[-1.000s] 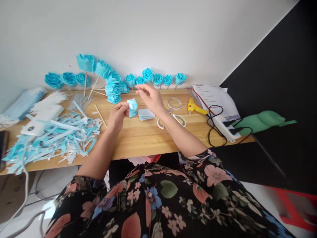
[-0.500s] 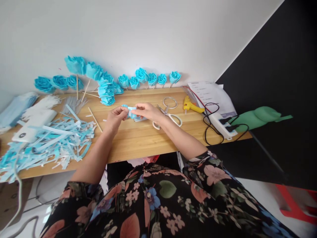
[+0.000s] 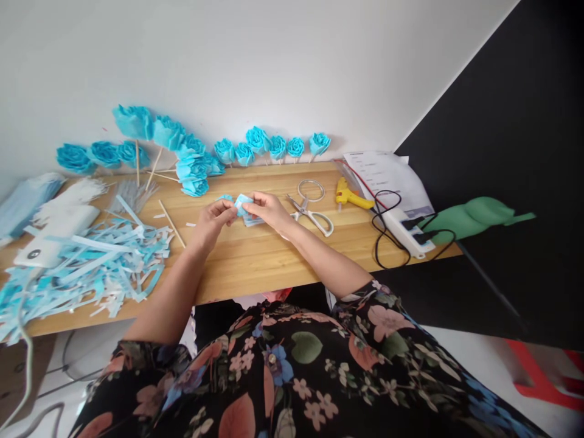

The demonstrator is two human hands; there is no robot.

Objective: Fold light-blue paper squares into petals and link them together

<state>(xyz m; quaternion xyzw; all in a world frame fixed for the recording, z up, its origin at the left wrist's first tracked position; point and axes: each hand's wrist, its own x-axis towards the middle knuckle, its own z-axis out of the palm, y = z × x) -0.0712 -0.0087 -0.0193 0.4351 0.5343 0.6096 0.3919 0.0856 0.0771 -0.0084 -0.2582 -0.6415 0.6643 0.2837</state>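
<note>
Between my two hands is a small light-blue piece of material [image 3: 243, 201], with a pale face showing; whether it is paper or fabric I cannot tell. My left hand [image 3: 214, 220] pinches its left edge between thumb and fingers. From the right, my right hand [image 3: 268, 210] grips it with thumb and forefinger. More blue pieces [image 3: 252, 221] lie just below the right fingers, partly hidden. White-handled scissors [image 3: 314, 218] rest on the table right of my right hand, half open. Left of my left hand lies a thin wooden stick [image 3: 172, 224].
Blue artificial roses [image 3: 193, 164] on sticks lean along the wall. A heap of blue and white strips [image 3: 114, 261] covers the table's left side, beside a white device [image 3: 57, 237]. To the right are a tape ring [image 3: 311, 191], yellow glue gun [image 3: 351, 194], power strip [image 3: 410, 234] and papers [image 3: 383, 176].
The blue piece has turned between my fingers and now shows a flatter, tilted face. My right hand has drawn slightly away from the scissors. The whole view has shifted a little.
</note>
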